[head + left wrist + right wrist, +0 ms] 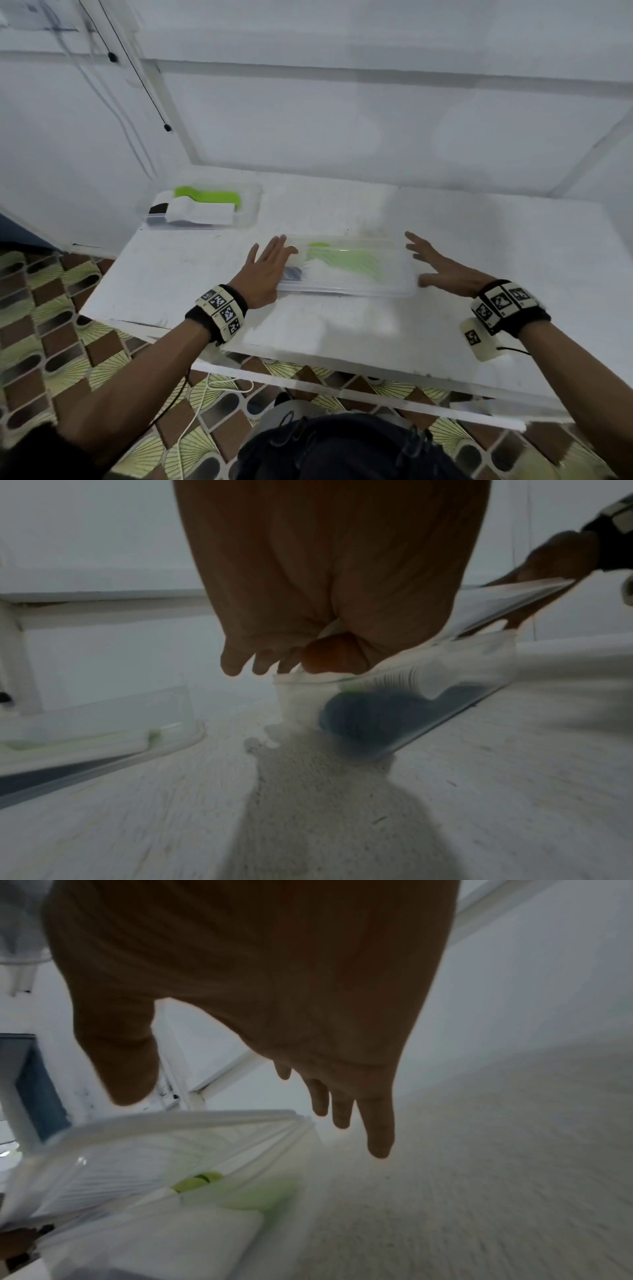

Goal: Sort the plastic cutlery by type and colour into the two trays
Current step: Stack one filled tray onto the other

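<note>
Head view shows a white table (479, 240) with two clear trays: the near tray (346, 291) sits between both hands, and the far tray (255, 205) sits at the back left corner. Both hold green, white and dark cutlery. The left hand (265, 270) lies flat against the near tray's left end, and the right hand (442, 270) is spread loose just beside its right end, holding nothing.
</note>
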